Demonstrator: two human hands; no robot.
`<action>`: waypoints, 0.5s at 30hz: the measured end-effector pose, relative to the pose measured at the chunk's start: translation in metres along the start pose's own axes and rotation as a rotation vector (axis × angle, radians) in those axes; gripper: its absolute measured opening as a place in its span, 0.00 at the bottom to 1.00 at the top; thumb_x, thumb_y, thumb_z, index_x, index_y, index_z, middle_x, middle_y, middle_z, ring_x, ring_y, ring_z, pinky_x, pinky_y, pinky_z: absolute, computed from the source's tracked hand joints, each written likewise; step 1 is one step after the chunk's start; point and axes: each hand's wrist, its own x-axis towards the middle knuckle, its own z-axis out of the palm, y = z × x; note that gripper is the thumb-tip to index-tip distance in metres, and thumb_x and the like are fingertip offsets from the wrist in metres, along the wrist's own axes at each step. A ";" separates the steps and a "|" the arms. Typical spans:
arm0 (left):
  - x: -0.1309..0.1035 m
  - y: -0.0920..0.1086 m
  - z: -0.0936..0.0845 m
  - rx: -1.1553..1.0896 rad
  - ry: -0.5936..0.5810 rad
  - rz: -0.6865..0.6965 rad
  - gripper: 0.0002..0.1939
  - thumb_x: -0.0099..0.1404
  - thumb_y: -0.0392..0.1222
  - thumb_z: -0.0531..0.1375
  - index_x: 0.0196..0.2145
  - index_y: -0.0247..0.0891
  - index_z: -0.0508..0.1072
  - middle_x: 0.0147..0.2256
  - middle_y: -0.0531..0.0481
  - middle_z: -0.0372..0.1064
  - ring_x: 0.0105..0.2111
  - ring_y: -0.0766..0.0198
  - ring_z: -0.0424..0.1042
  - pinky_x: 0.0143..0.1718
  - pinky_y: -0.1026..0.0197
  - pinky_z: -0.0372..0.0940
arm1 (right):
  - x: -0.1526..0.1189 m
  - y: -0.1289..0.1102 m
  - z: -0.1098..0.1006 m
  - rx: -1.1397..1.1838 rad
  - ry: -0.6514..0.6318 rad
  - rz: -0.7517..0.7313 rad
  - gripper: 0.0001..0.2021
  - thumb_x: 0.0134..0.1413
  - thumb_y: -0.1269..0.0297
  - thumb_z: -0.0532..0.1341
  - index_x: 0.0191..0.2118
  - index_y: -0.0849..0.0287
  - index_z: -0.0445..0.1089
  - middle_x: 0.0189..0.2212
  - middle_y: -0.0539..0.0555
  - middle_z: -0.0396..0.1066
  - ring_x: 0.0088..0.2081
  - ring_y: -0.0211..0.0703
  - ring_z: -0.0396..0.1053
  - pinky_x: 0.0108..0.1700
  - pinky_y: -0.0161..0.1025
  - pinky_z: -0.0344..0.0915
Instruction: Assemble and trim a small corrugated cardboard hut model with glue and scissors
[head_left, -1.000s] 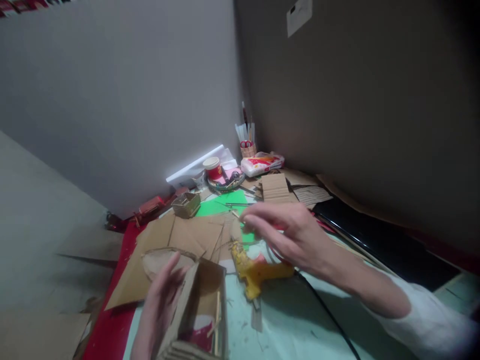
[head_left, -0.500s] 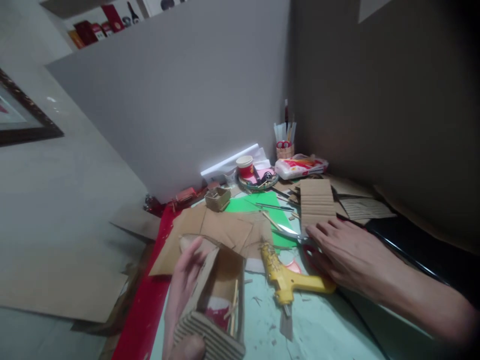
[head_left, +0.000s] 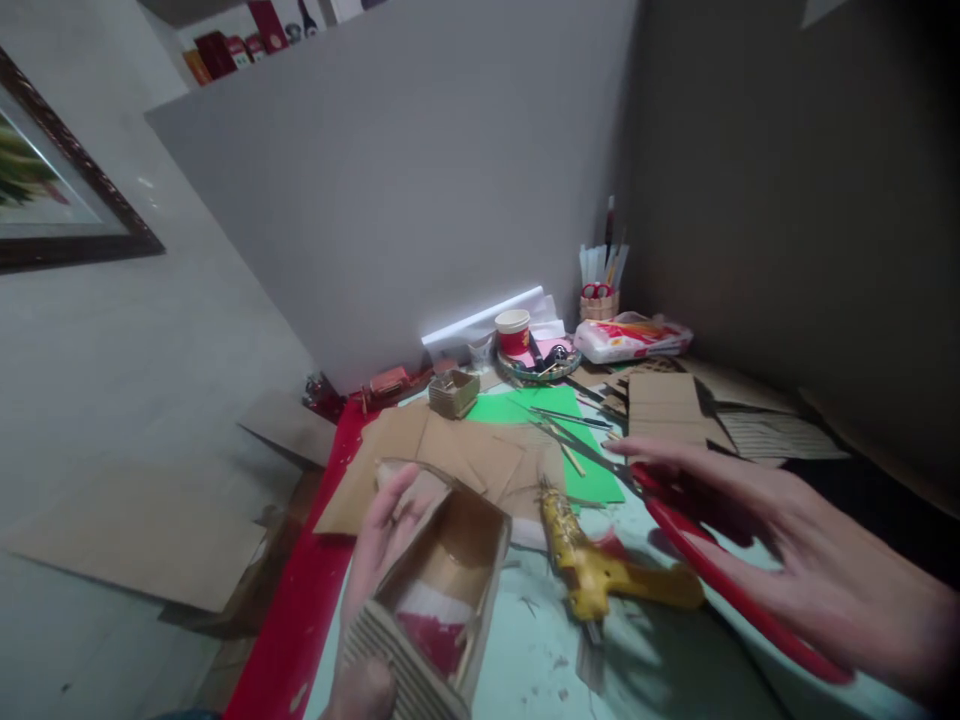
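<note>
My left hand (head_left: 375, 580) is closed round a small open cardboard box (head_left: 409, 660), thumb on its corrugated front and fingers along the far left side. Red and white show on the inside of the box. In my right hand (head_left: 795, 545) is a pair of scissors (head_left: 694, 545) with long red handles, held above the table, blades pointing to the far left. Beneath and left of the scissors lies a yellow glue gun (head_left: 589, 570), its nozzle pointing away from me.
Brown cardboard pieces (head_left: 435, 450) and a green sheet (head_left: 600, 480) lie ahead. Farther back stand a small corrugated box (head_left: 454, 395), a red paper cup (head_left: 514, 335), a pencil holder (head_left: 600, 303) and a plastic packet (head_left: 634, 338). More cardboard (head_left: 664, 405) lies right. Walls enclose the back.
My right hand has lifted the scissors off the table and turned, with the handles now in its grasp. The view has shifted slightly left. My left hand still holds the box.
</note>
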 end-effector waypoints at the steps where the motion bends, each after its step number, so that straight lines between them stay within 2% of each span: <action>1: -0.001 0.000 0.001 0.008 0.010 -0.014 0.26 0.59 0.52 0.70 0.54 0.46 0.77 0.42 0.44 0.82 0.55 0.38 0.76 0.57 0.41 0.70 | -0.003 -0.007 0.003 0.061 0.021 -0.020 0.19 0.68 0.50 0.58 0.61 0.42 0.66 0.51 0.53 0.77 0.44 0.51 0.79 0.37 0.38 0.78; 4: -0.004 0.000 0.003 0.021 0.012 -0.046 0.27 0.58 0.53 0.71 0.55 0.47 0.76 0.44 0.44 0.81 0.56 0.38 0.75 0.58 0.42 0.70 | -0.013 -0.024 0.014 0.173 -0.033 -0.073 0.26 0.55 0.49 0.72 0.58 0.40 0.69 0.50 0.49 0.78 0.46 0.50 0.79 0.42 0.36 0.79; 7: -0.009 0.003 0.006 -0.001 -0.024 -0.070 0.25 0.62 0.53 0.69 0.56 0.49 0.76 0.46 0.44 0.81 0.56 0.39 0.75 0.59 0.42 0.69 | -0.018 -0.035 0.020 0.151 -0.061 -0.096 0.31 0.50 0.49 0.75 0.59 0.42 0.68 0.53 0.51 0.77 0.48 0.50 0.79 0.43 0.35 0.80; 10: -0.015 0.005 0.010 -0.020 -0.058 -0.079 0.21 0.66 0.53 0.65 0.56 0.50 0.76 0.47 0.45 0.82 0.55 0.44 0.77 0.58 0.45 0.70 | -0.014 -0.041 0.020 0.124 -0.048 -0.126 0.31 0.48 0.45 0.75 0.57 0.46 0.72 0.51 0.54 0.79 0.48 0.52 0.80 0.42 0.35 0.81; 13: -0.021 0.005 0.014 -0.007 -0.040 -0.069 0.21 0.66 0.52 0.66 0.56 0.50 0.76 0.47 0.46 0.82 0.54 0.46 0.77 0.58 0.48 0.71 | -0.008 -0.048 0.016 0.135 -0.008 -0.151 0.29 0.44 0.52 0.78 0.53 0.48 0.75 0.47 0.55 0.81 0.45 0.52 0.81 0.40 0.34 0.81; 15: -0.022 0.005 0.014 0.016 -0.032 -0.066 0.21 0.66 0.51 0.66 0.56 0.50 0.76 0.47 0.46 0.82 0.55 0.45 0.77 0.58 0.47 0.71 | -0.005 -0.051 0.015 0.177 -0.007 -0.153 0.24 0.45 0.59 0.78 0.49 0.49 0.76 0.44 0.53 0.81 0.43 0.49 0.81 0.37 0.31 0.80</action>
